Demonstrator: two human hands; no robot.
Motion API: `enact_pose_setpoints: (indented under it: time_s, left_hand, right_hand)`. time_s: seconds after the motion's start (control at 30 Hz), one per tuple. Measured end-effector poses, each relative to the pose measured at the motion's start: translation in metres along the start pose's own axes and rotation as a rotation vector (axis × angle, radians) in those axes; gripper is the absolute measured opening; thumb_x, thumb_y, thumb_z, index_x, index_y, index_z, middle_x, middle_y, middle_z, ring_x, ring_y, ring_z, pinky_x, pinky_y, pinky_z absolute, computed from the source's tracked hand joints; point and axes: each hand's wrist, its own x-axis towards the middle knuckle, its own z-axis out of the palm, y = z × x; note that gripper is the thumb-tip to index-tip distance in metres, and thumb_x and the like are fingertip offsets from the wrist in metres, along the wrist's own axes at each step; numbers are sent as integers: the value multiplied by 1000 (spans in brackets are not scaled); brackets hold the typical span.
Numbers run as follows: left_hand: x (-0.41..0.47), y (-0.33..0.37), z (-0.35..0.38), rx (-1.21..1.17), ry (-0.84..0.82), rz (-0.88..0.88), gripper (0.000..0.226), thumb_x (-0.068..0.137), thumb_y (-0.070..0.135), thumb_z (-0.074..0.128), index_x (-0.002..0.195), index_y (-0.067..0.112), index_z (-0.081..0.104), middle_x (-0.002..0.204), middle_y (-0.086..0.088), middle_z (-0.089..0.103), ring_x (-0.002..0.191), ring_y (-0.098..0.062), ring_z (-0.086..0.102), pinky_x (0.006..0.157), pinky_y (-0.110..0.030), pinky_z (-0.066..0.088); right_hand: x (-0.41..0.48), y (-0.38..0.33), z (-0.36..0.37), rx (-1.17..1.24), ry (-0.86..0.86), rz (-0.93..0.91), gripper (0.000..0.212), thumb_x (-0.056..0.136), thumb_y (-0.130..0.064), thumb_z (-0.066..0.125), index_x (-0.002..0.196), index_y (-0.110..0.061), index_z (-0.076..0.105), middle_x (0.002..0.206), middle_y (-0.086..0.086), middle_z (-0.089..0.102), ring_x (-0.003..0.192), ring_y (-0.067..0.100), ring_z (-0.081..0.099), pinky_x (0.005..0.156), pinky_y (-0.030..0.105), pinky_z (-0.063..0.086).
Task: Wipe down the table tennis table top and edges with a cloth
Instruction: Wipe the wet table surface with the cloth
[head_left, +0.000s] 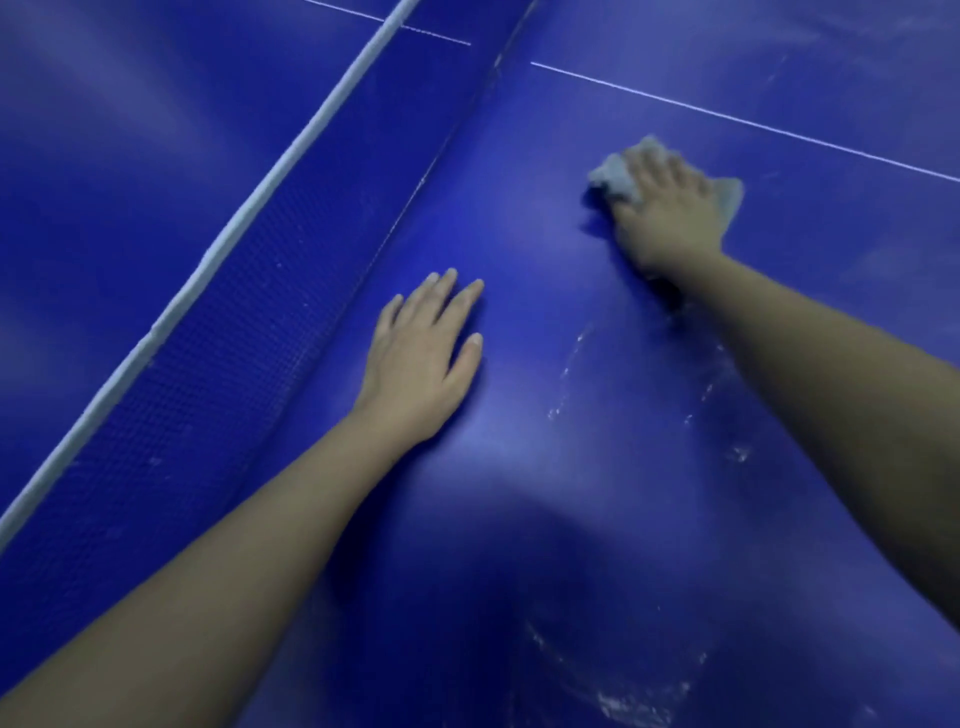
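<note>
1. Right fingers (657, 166): laid close together and fairly straight on the cloth (613, 179), pressing rather than pinching. I judge this keeps a wide patch of fabric in contact.
2. Right hand (670, 208): palm down, arm stretched far out.
3. Cloth: pale grey and bunched. It shows on both sides of the hand and lies on the table (545, 493) top, near the white line (727, 117).
4. Left fingers (452, 296): straight, nearly together, thumb set apart.
5. Left hand (421, 358): flat on the table just beside the net (208, 338). I read it as a brace for the reach.
6. White smears (571, 364): nearer me, between the arms. I judge them not yet wiped.
</note>
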Motion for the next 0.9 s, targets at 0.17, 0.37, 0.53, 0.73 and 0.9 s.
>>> enact_pose_setpoints:
  time_s: [0.17, 0.37, 0.53, 0.73, 0.9]
  left_hand:
    - [28, 5, 26, 184, -110, 45, 54, 98, 38, 22, 150, 31, 6, 158, 5, 1, 145, -12, -6, 115, -39, -6]
    - [29, 2, 29, 262, -98, 47, 56, 95, 40, 14, 149, 31, 6, 158, 5, 4, 145, -13, -2, 115, -41, -1]
    - [30, 5, 26, 275, -113, 33, 58, 93, 42, 8, 149, 30, 11, 158, 4, 9, 145, -14, 3, 115, -42, 4]
    - [32, 8, 25, 260, -121, 22, 60, 89, 41, 7, 148, 29, 17, 156, 3, 16, 144, -14, 10, 114, -43, 10]
    - [32, 6, 25, 264, -121, 21, 58, 90, 40, 6, 147, 29, 12, 156, 3, 14, 144, -13, 6, 114, -43, 9]
  right_hand:
    - [-14, 67, -16, 6, -51, 254, 54, 98, -37, 29, 149, -20, 21, 158, 6, 17, 143, 31, 17, 114, 43, 13]
    - [-147, -27, -28, 44, -162, -203, 60, 87, -41, 41, 141, -17, 42, 143, 11, 44, 125, 33, 47, 105, 45, 31]
    - [-271, -105, -31, 124, -316, -790, 45, 75, -50, 61, 119, -39, 64, 127, -12, 61, 121, 13, 51, 105, 34, 30]
    - [-135, -45, -34, 333, -172, -552, 46, 81, -24, 57, 125, -12, 58, 119, 5, 63, 105, 25, 59, 89, 38, 42]
    - [16, 85, -36, 16, 48, 105, 39, 85, -50, 30, 106, -31, 57, 110, -7, 62, 106, 21, 58, 80, 37, 38]
